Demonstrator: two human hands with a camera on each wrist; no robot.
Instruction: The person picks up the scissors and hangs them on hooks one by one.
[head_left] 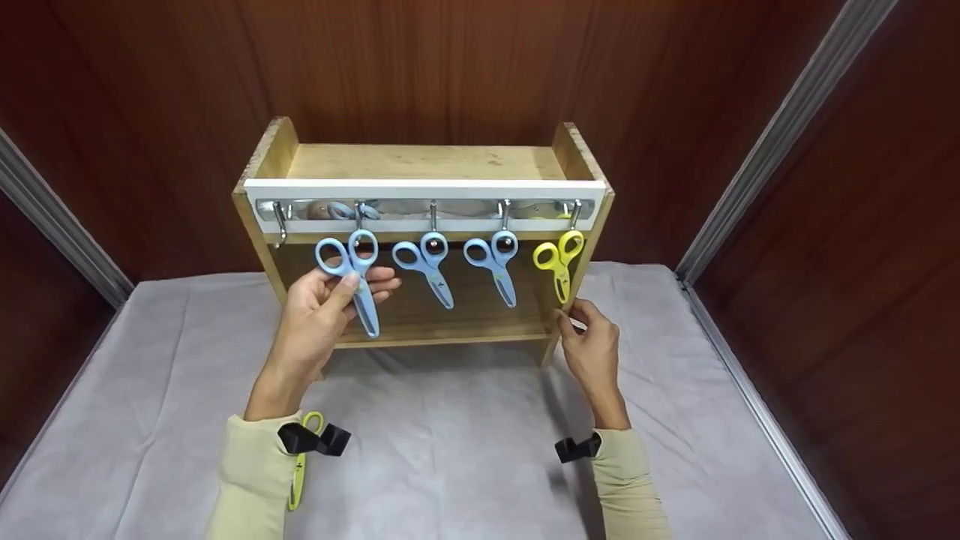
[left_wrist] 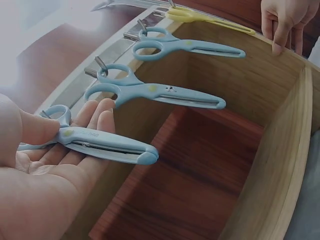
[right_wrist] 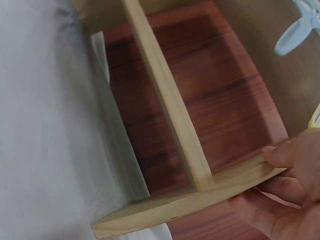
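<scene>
My left hand (head_left: 311,311) holds light blue scissors (head_left: 367,306), thumb on top and fingers behind, at the second hook from the left. In the left wrist view, the hook tip shows through a finger loop of these blue scissors (left_wrist: 107,142). My right hand (head_left: 596,349) grips the right side panel of the wooden shelf (head_left: 450,339) low down. The right wrist view shows the thumb on one face of the side panel (right_wrist: 225,187) and fingers on the other. Two more blue scissors (head_left: 437,281) and yellow scissors (head_left: 559,266) hang to the right.
A white rail (head_left: 420,184) with several metal hooks runs along the shelf's upper front. Its leftmost hook (head_left: 280,225) is bare. Yellow-green scissors (head_left: 298,480) lie on the grey cloth (head_left: 450,450) beside my left sleeve. Dark wood-grain walls (head_left: 420,67) stand around.
</scene>
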